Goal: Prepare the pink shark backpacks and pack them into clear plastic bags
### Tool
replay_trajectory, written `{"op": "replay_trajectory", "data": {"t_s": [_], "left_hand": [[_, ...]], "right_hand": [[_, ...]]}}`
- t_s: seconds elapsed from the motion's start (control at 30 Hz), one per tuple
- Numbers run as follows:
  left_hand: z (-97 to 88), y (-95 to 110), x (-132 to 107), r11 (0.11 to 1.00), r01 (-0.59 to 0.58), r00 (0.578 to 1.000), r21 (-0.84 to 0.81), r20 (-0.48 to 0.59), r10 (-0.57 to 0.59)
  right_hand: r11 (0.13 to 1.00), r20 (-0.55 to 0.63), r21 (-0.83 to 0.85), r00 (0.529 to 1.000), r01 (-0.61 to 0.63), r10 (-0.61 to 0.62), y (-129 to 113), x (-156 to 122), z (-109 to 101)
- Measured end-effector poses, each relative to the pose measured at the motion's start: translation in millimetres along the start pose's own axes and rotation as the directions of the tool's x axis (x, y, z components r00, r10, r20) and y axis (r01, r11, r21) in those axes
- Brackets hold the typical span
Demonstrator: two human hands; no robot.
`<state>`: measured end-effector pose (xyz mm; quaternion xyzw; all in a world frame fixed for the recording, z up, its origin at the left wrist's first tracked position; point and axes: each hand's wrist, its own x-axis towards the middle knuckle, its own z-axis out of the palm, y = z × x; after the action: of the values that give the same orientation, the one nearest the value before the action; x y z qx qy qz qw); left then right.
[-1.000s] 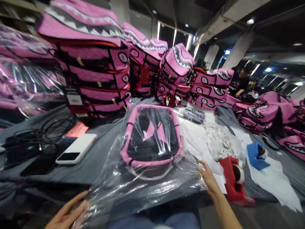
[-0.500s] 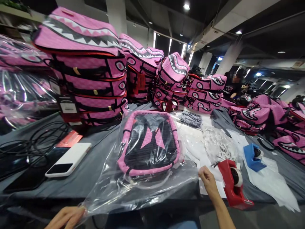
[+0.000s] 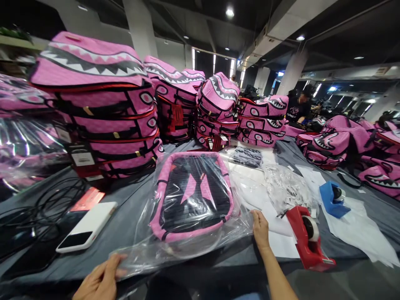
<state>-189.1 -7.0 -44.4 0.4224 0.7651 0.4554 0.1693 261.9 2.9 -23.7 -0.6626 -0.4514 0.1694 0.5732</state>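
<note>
A pink and black backpack [image 3: 193,193] lies flat on the grey table inside a clear plastic bag [image 3: 175,246]. My left hand [image 3: 101,281] grips the bag's near left corner, fingers curled over the film. At the bag's near right corner my right hand [image 3: 260,229] rests with its fingers pressed on the plastic edge. The bag's open end faces me and hangs loose over the table edge.
Tall stacks of pink shark-mouth backpacks [image 3: 100,104] fill the back of the table. A white phone [image 3: 86,227] and black cables [image 3: 34,204] lie left. A red tape dispenser [image 3: 308,239], a blue one [image 3: 333,198] and white sheets [image 3: 356,233] lie right. A person [image 3: 298,108] is far back.
The bagged backpack has slid away from me onto the table. My left hand has come up to the bag's corner and my right hand moved left along the bag's edge.
</note>
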Motion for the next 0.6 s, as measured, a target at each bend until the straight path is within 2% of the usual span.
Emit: {"op": "replay_trajectory", "data": {"t_s": [0.03, 0.07, 0.1, 0.13, 0.2, 0.23, 0.27, 0.3, 0.33, 0.37, 0.6], "left_hand": [[0.6, 10.0, 3.1, 0.994, -0.093, 0.995, 0.062, -0.026, 0.094], [1.8, 21.7, 4.4, 0.968, -0.216, 0.971, 0.125, -0.071, 0.226], [4.0, 34.7, 3.5, 0.915, -0.36, 0.919, 0.185, -0.102, 0.382], [7.3, 48.5, 0.4, 0.829, -0.509, 0.834, 0.232, -0.103, 0.542], [16.7, 76.2, -10.5, 0.577, -0.783, 0.593, 0.233, -0.005, 0.805], [22.1, 88.7, -16.9, 0.451, -0.871, 0.469, 0.195, 0.053, 0.882], [27.5, 99.3, -23.1, 0.357, -0.92, 0.375, 0.163, 0.097, 0.922], [32.3, 107.7, -28.6, 0.303, -0.942, 0.321, 0.145, 0.127, 0.939], [36.2, 113.6, -33.0, 0.281, -0.949, 0.3, 0.141, 0.14, 0.944], [38.9, 117.1, -36.3, 0.284, -0.948, 0.305, 0.143, 0.155, 0.94], [33.7, 109.9, -44.4, 0.417, -0.901, 0.433, 0.118, 0.273, 0.859]], "right_hand": [[1.0, 0.002, -0.001, 1.0, 0.004, -0.004, -0.3, 1.0, 0.0], [1.0, 0.008, -0.006, 1.0, 0.007, -0.007, -0.6, 1.5, -0.7], [1.0, 0.016, -0.012, 1.0, 0.01, -0.01, -0.7, 1.4, -1.7], [1.0, 0.026, -0.02, 1.0, 0.013, -0.012, -0.6, 1.1, -2.8], [0.999, 0.045, -0.033, 0.999, 0.014, -0.013, 0.2, 0.1, -4.4], [0.999, 0.049, -0.035, 0.999, 0.012, -0.011, 1.0, -0.3, -4.7], [0.999, 0.049, -0.033, 0.999, 0.009, -0.007, 1.8, -0.4, -4.8], [1.0, 0.049, -0.028, 0.999, 0.005, -0.003, 2.9, -0.3, -4.6], [1.0, 0.048, -0.023, 0.999, -0.001, 0.002, 3.9, -0.1, -4.3], [1.0, 0.049, -0.018, 0.999, -0.007, 0.008, 5.0, 0.3, -4.1], [1.0, 0.062, 0.012, 0.998, -0.029, 0.028, 9.2, 2.8, -1.9]]}}
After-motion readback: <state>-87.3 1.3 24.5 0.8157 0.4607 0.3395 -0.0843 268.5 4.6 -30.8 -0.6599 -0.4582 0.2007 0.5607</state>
